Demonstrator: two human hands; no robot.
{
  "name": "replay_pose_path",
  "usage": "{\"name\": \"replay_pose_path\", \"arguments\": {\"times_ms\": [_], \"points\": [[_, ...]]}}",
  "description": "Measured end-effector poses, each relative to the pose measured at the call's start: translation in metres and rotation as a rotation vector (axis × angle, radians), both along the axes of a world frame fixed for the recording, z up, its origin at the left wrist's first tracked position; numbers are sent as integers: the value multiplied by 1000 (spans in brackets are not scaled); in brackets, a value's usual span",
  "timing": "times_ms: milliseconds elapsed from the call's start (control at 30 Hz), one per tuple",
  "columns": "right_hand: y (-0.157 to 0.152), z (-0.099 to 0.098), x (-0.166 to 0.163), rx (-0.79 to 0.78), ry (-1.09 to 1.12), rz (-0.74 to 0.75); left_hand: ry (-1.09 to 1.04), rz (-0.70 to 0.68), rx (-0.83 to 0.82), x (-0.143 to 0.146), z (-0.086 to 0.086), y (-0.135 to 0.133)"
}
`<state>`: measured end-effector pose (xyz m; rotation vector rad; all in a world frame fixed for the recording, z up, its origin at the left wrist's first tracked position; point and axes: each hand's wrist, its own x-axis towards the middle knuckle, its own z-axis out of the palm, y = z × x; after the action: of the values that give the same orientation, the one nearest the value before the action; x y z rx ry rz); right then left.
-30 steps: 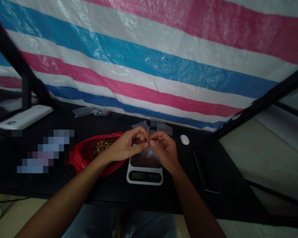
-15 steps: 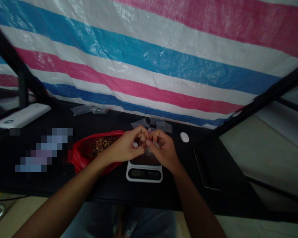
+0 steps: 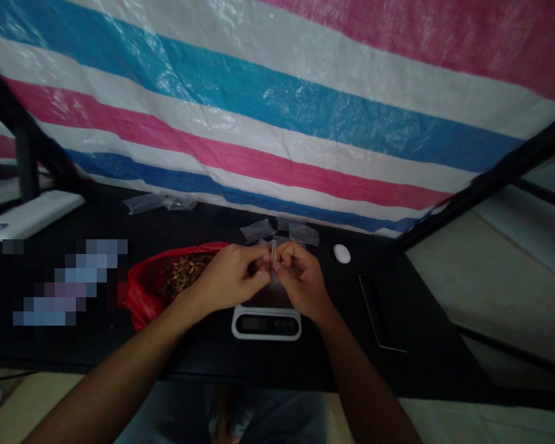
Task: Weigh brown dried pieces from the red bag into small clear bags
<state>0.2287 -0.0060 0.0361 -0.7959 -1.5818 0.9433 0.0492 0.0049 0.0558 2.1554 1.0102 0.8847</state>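
Above a small white digital scale [image 3: 266,333], both my hands meet at a clear plastic bag [image 3: 274,250]. My left hand [image 3: 235,271] is closed, its thumb and fingers pinching the bag's left side. Opposite it, my right hand [image 3: 303,277] pinches the right side. Most of the bag is hidden by my fingers. Just left of the scale lies an open red plastic bag [image 3: 143,287] full of brown dried pieces [image 3: 185,275], partly covered by my left forearm.
Clear plastic bags [image 3: 258,230] lie behind my hands, with more clear bags [image 3: 160,202] farther left. On the right are a white oval object [image 3: 341,253] and a dark phone [image 3: 382,314]. A white box-like device [image 3: 32,214] stands at left. Striped sheeting [image 3: 259,123] hangs behind.
My left hand's fingers have drawn in tighter, and the two hands pinch closer together on the clear bag. The view has shifted slightly; the scale and red bag stay put.
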Motion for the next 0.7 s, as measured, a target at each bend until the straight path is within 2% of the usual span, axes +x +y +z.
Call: {"name": "replay_pose_path", "arguments": {"times_ms": [200, 367, 467, 567, 700], "points": [[-2, 1, -4, -1, 7, -43, -79, 47, -82, 4, -2, -2], [-3, 2, -6, 6, 48, -56, -153, 16, -129, 4, 4, -6], [-2, 7, -2, -7, 82, -96, -199, 85, -114, -2, 8, -6], [-1, 10, 2, -46, 117, -75, -189, 125, -36, -8, 10, -6], [0, 8, 3, -107, 144, 7, -137, 34, 233, -8, 7, -4]]}}
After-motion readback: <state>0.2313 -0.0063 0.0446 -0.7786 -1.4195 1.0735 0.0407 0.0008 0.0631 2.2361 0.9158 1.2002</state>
